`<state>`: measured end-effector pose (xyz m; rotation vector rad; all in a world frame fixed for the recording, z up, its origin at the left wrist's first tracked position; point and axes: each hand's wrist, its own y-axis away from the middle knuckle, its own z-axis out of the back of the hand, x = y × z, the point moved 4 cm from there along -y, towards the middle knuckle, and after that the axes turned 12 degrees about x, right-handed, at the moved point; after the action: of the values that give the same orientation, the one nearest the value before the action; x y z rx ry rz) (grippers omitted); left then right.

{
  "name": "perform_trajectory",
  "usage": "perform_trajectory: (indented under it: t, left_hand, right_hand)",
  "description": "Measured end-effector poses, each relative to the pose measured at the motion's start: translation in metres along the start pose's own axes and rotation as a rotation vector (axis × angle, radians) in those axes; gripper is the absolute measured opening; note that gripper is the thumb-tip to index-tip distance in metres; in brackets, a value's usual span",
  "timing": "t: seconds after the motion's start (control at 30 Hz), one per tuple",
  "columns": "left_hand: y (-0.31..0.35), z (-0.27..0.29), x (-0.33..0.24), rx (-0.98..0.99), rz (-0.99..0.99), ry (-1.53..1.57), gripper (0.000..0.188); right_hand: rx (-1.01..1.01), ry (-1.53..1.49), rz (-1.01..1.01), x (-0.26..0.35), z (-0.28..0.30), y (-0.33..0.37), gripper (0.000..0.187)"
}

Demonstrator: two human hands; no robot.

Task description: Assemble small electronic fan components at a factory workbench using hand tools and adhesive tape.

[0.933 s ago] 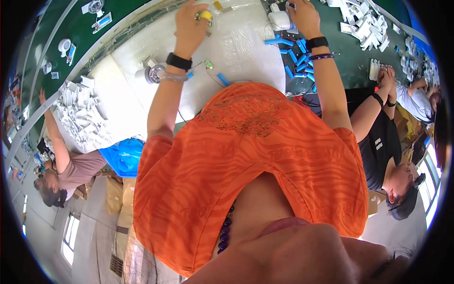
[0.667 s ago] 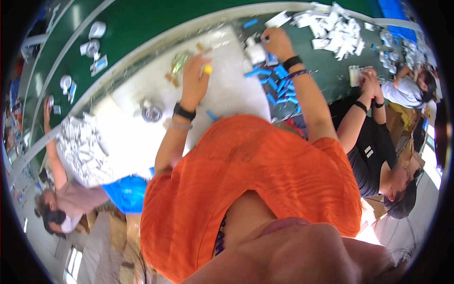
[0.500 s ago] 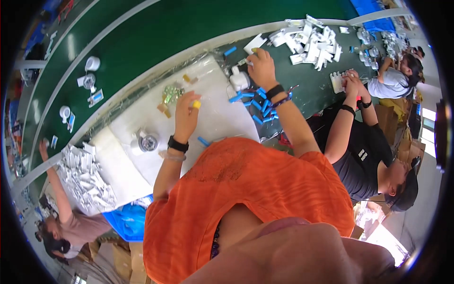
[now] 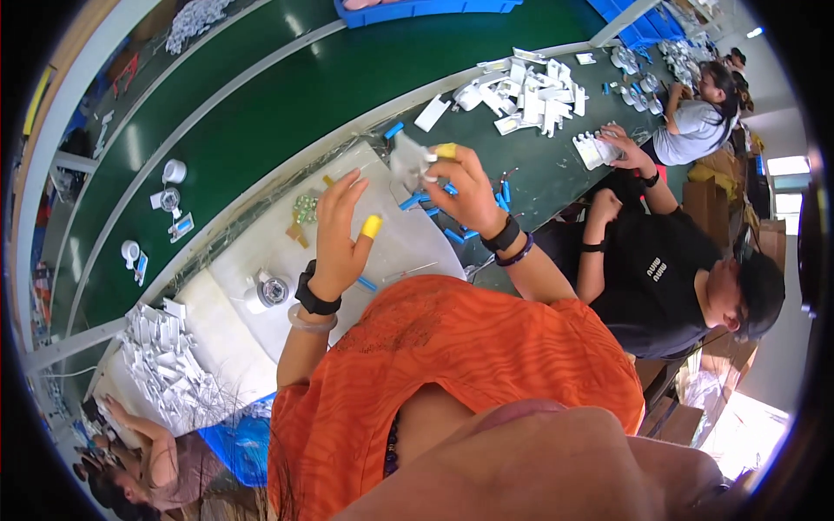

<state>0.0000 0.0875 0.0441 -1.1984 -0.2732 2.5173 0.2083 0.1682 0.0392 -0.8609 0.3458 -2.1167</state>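
My right hand (image 4: 466,193), with a yellow cover on a fingertip, pinches a white plastic housing (image 4: 409,162), smeared by motion, above the right part of the white mat (image 4: 400,230). Several blue cylinders (image 4: 453,234) with thin wires lie under and beside this hand. My left hand (image 4: 340,234) is raised over the mat, fingers apart, a yellow cover on its thumb, and holds nothing. Near its fingers sit a small pile of green circuit boards (image 4: 305,208) and amber pieces (image 4: 297,236). A round white fan-like unit (image 4: 272,291) rests on the mat left of my left wrist.
White plastic parts are heaped at the far right (image 4: 543,94) and lower left (image 4: 165,356). A green conveyor (image 4: 252,122) passes beyond the bench, carrying white units (image 4: 171,201). A co-worker in black (image 4: 660,260) sits close on my right. A blue bin (image 4: 426,12) stands at the back.
My right hand has lifted the white housing off the bench and drawn it left, toward my left hand. My left hand's fingers have spread. The co-worker's hands at right have come apart.
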Motion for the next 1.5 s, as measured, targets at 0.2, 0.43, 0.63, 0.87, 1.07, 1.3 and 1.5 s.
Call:
perform_trajectory:
  t: [0.2,0.43,0.63,0.87,1.07,1.3,1.5]
  left_hand:
    - [-0.021,0.006,-0.032,0.297,-0.134,0.228,0.062]
    - [-0.002,-0.018,-0.033,0.345,-0.030,0.489,0.055]
    - [-0.003,-0.022,-0.049,0.220,-0.059,0.371,0.050]
    - [-0.012,-0.005,-0.056,0.376,0.079,0.103,0.046]
    - [0.002,-0.004,-0.037,0.682,0.206,0.034,0.055]
    - [0.033,-0.028,-0.027,0.626,0.405,0.857,0.034]
    - [0.038,-0.045,-0.030,0.266,0.509,0.946,0.029]
  right_hand:
    - [0.250,-0.504,0.049,0.055,0.021,-0.007,0.026]
    - [0.135,-0.481,0.102,0.075,0.023,0.015,0.032]
    - [0.258,-0.768,-0.094,0.062,-0.015,0.040,0.036]
    - [0.766,-1.332,-0.201,0.059,-0.052,0.062,0.028]
    - [0.775,-1.269,-0.221,0.053,-0.037,0.065,0.025]
    - [0.456,-0.285,0.142,0.076,0.016,0.050,0.011]
    - [0.131,0.087,0.116,0.065,0.011,0.052,0.011]
